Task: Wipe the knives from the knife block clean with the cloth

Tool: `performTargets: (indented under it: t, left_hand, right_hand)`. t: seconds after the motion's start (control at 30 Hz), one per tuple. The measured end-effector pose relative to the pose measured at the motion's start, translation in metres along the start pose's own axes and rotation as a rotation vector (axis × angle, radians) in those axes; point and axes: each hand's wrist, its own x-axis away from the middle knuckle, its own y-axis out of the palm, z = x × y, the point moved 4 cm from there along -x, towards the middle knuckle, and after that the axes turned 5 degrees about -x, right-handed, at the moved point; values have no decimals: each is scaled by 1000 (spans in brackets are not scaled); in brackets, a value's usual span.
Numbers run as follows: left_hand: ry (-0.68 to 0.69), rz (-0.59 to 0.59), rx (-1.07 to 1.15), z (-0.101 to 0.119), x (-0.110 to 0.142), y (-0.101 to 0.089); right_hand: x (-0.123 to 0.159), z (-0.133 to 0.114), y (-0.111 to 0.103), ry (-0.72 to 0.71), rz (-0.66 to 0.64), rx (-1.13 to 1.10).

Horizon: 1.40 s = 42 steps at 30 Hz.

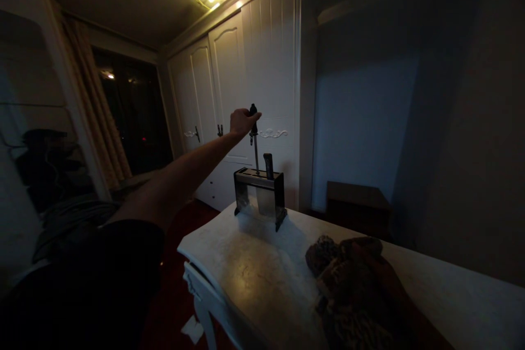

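My left hand (241,120) reaches far forward, its fingers closed round the black handle of a sharpening steel (256,152). The steel's thin shaft stands upright, its lower end in the top of a knife block (259,178) with clear sides and black ends. Beside it, a knife (268,165) with a black handle sits in the same block. At the lower right, my right hand (371,262) grips a bunched brown cloth (348,290) over the table. Dim light hides part of the right fingers.
The block stands near the far edge of a white marble-look table (246,279). Behind it are a white wardrobe (229,76) and a dark low cabinet (359,197). White paper (192,330) lies on the red floor. A mirror (28,120) is at left.
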Motion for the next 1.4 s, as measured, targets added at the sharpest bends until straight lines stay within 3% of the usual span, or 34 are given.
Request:
performTargets:
  t: [0.3,0.6,1.03,1.4]
  left_hand:
    - [-109,-111,-94,-30,20,18]
    - [-167,-220,-189,-62,64,46]
    - [-181,-285,-241,-80,93,66]
    - [-190,-296,-261,-82,99,67]
  right_hand:
    - [2,-2,1,9,0,-14]
    - [17,-18,7,-37,74,73]
    - [20,-21,9,-41,77,46]
    - [21,-18,11,-42,31,-2]
